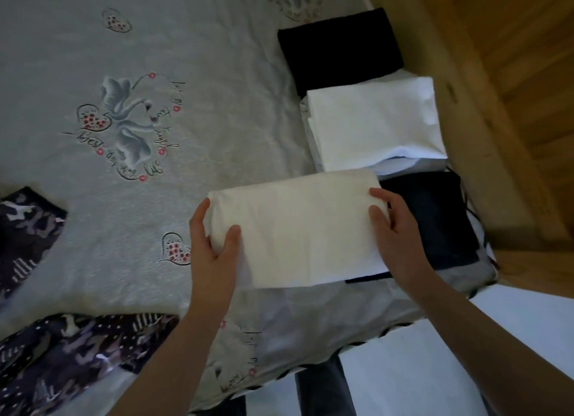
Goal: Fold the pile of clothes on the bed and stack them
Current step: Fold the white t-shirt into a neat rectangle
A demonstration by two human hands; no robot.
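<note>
both hands, left hand and right hand, grip the short ends of a folded cream garment, its long axis running left-right across the bed, whose printed script is unreadable.

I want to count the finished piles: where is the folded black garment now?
In the head view the folded black garment lies at the upper right on the bedsheet, just beyond the white folded stack, beside the wooden bed frame.

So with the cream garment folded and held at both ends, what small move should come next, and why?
Probably carry it right onto the white stack: both hands grip the folded cream garment, and it looks finished and matches that pile.
</note>
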